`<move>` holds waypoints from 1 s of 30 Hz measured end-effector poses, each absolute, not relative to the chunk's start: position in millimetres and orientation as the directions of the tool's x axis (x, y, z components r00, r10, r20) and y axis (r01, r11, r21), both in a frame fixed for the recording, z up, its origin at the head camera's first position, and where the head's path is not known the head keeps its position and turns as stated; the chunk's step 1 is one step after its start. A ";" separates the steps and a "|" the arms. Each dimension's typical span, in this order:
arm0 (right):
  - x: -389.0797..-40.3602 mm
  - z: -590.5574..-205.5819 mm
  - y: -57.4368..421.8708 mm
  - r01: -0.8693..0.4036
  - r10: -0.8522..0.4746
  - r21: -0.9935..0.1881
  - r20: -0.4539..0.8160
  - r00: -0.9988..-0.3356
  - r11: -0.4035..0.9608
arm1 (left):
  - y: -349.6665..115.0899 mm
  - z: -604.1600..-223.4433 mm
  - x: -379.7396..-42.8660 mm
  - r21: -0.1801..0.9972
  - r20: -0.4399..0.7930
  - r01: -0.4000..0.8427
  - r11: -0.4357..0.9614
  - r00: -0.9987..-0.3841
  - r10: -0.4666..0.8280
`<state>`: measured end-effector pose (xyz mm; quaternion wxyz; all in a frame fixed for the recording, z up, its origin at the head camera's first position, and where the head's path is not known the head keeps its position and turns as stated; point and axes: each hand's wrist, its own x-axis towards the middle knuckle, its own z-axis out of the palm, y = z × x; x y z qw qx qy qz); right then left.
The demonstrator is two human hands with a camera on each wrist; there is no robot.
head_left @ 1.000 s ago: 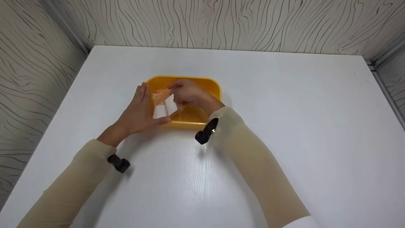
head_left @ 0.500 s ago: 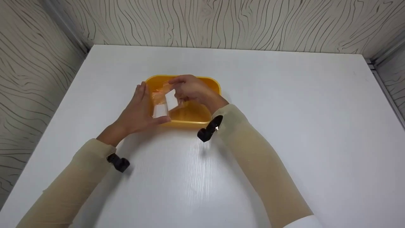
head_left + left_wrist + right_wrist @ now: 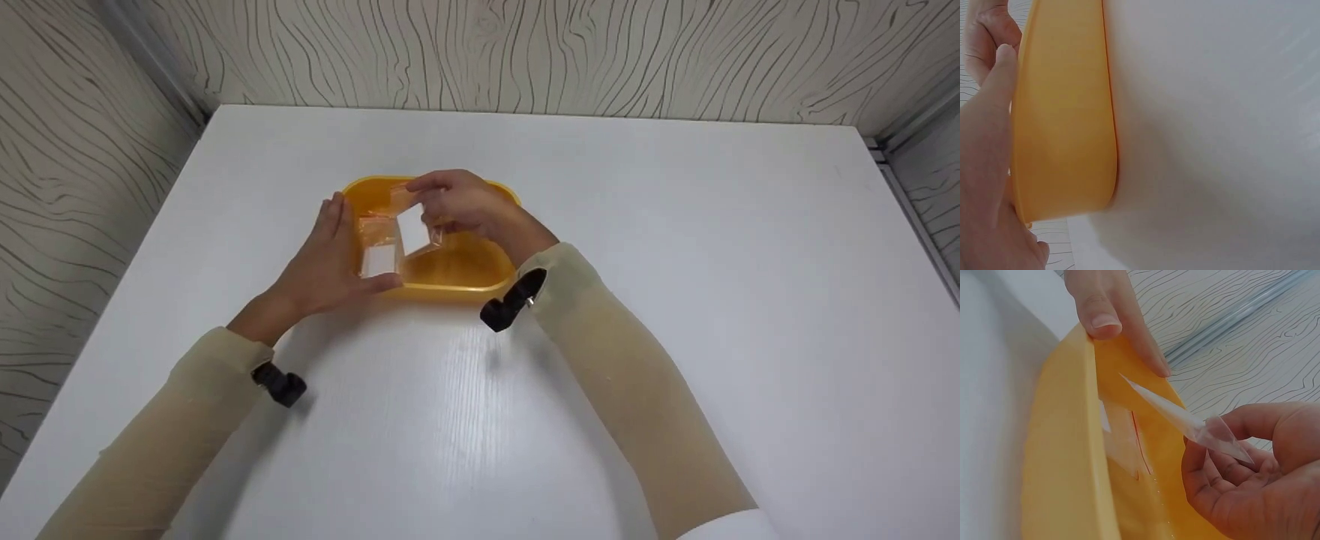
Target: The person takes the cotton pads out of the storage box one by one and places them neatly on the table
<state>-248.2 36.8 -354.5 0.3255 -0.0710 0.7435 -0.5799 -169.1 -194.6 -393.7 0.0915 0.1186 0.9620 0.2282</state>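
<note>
In the head view my right hand [image 3: 469, 206] pinches a small clear zip bag with a white rectangular piece inside [image 3: 414, 229] between thumb and fingers. The bag hangs tilted over a yellow plastic bin [image 3: 457, 288]; the right wrist view shows it nearly edge-on. Another clear bag with a white piece [image 3: 381, 259] lies in the bin's left part, and a red seal line [image 3: 1140, 441] shows there. My left hand [image 3: 322, 262] rests against the bin's left end, fingers straight along the rim [image 3: 1019, 112] and thumb over the near side.
The bin stands on a white table [image 3: 675, 300], towards its back left. Wood-grain panels [image 3: 487, 52] rise behind the table and at its left. A metal rail [image 3: 1224, 323] runs along the panel's corner.
My right hand has lifted and moved slightly right and away, raising its bag out of the bin's lower part. My left hand and the bin stay almost where they were.
</note>
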 end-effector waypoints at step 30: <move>-247.0 -358.0 63.2 0.295 -0.462 -0.929 -0.367 -0.807 0.222 | -194.7 -395.2 -169.3 0.480 -0.086 0.206 0.853 -0.957 0.279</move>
